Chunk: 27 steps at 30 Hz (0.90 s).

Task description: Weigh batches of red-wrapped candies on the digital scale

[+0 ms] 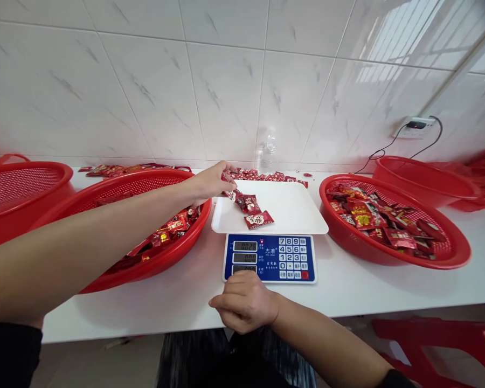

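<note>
My left hand (213,180) reaches over the left rim of the white weighing pan (295,207). Its fingers are pinched on a small red candy packet, mostly covered by the fingertips. Several red packets lie on the pan, among them one with a white patch (259,219) near the front. Below the pan is the digital scale's blue panel (270,257), whose top display seems to read 0.028. My right hand (244,302) is curled into a fist in front of the panel and overlaps its lowest display. Nothing shows in that fist.
Red plastic baskets with packets stand left (178,264) and right (392,258) of the scale. Another red basket (64,178) is at far left, one more (428,178) behind the right one. Loose packets (258,175) and a clear bottle (268,151) line the wall. A red stool (440,339) stands below.
</note>
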{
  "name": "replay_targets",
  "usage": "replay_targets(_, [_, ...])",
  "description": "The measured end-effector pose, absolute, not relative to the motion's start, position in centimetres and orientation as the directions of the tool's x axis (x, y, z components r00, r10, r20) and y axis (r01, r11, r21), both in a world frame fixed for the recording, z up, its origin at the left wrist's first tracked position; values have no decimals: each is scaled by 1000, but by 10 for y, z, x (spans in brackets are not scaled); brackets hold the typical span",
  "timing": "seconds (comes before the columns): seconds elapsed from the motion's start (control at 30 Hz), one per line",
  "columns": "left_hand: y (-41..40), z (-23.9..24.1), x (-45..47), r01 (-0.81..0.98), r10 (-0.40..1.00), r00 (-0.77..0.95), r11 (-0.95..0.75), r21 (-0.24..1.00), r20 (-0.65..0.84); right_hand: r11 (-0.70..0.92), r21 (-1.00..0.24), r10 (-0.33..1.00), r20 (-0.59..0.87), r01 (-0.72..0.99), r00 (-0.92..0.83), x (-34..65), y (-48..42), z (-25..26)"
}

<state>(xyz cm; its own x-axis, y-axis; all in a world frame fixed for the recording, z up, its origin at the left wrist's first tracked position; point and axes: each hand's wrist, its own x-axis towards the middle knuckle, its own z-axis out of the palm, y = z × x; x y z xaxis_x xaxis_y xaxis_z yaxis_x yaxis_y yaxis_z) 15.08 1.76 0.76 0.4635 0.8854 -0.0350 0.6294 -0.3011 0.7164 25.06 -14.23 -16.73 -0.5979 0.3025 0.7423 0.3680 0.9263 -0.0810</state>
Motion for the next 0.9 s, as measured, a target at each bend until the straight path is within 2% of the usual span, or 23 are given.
replay_targets(0.07, [17, 2, 147, 642, 853, 512, -305, 703, -98, 927, -86, 301, 752, 365, -587, 250, -143, -167])
replay_targets(0.17, [25, -6, 135, 676, 835, 550, -417, 608, -39, 927, -100, 302, 769, 360, -563, 250, -143, -166])
replay_targets(0.23, [36, -10, 121, 725, 858, 514, -445, 526, 18, 929, -113, 301, 783, 351, -544, 250, -144, -166])
replay_targets(0.33, [51, -12, 91, 810, 906, 421, -395, 433, 38, 934, -145, 303, 806, 326, -509, 252, -146, -165])
replay_targets(0.5, [51, -20, 36, 887, 911, 384, -321, 332, -148, 938, -195, 322, 801, 287, -505, 252, -153, -160])
replay_targets(0.67, [34, -46, 14, 907, 805, 421, -370, 202, -418, 943, -172, 308, 779, 286, -546, 250, -156, -155])
replay_targets(0.77, [28, -60, 18, 921, 829, 390, -359, 154, -400, 942, -149, 302, 769, 301, -563, 250, -158, -150])
replay_targets(0.9, [26, -66, 22, 924, 863, 379, -337, 178, -335, 938, -138, 304, 771, 319, -560, 253, -160, -140])
